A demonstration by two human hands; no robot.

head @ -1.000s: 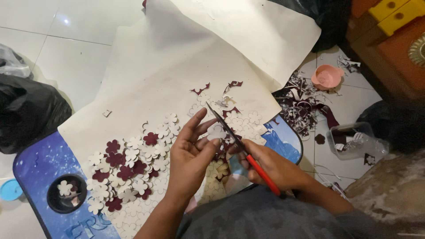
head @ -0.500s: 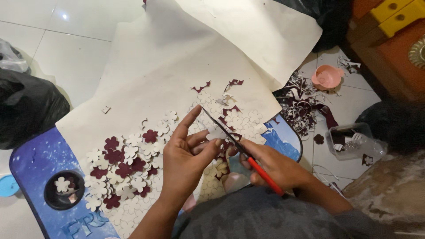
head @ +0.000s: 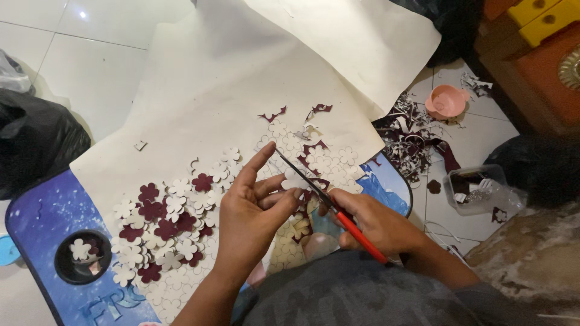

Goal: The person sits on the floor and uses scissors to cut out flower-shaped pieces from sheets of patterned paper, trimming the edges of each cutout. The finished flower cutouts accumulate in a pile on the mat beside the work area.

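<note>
Two hands at work on one small paper cut-out, near the table's right edge.
Left hand (head: 251,211) fingers pinch a cream flower piece (head: 294,181); right hand (head: 377,223) grips red-handled scissors (head: 329,202), blades narrowly parted at it. Judged: thin, light, floppy, tears easily; hold flat by its edges. Cut flowers (head: 163,223) litter the cream paper sheet (head: 211,90) on the blue table (head: 36,223).
</note>
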